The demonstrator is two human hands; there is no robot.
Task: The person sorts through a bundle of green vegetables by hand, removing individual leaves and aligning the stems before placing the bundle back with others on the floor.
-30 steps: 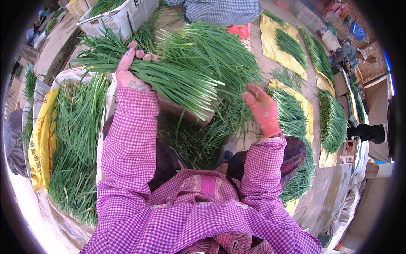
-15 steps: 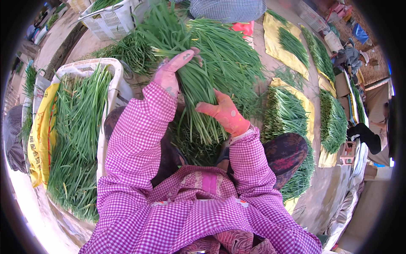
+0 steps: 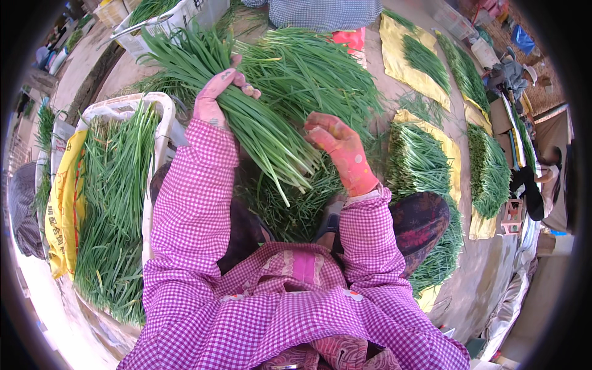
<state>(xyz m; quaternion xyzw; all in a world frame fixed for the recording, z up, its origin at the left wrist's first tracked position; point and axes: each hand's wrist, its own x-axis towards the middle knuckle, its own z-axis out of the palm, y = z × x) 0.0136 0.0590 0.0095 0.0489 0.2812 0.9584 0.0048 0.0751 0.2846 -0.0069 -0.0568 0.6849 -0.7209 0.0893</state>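
My left hand (image 3: 219, 92), in a pale pink glove, is closed round a thick bunch of garlic chives (image 3: 265, 132). The bunch lies slantwise, its leafy tops to the upper left and its pale stem ends to the lower right. Beside those stem ends is my right hand (image 3: 338, 151), in an orange-pink glove, with fingers curled together; whatever they pinch, if anything, cannot be made out. A big heap of chives (image 3: 314, 74) lies just beyond both hands. Loose dark green leaves (image 3: 296, 213) cover the ground between my feet.
At my left stands a white plastic crate (image 3: 166, 114) full of chives, a yellow sack (image 3: 66, 209) over its side. Another white crate (image 3: 179, 28) is at the far left. Chives lie on yellow sacks (image 3: 455, 160) to the right. A person in checked cloth (image 3: 327, 13) is opposite.
The bunch has swung so its tops point further left and its stem ends lower right. My left hand has moved left; my right hand's spread fingers have curled in.
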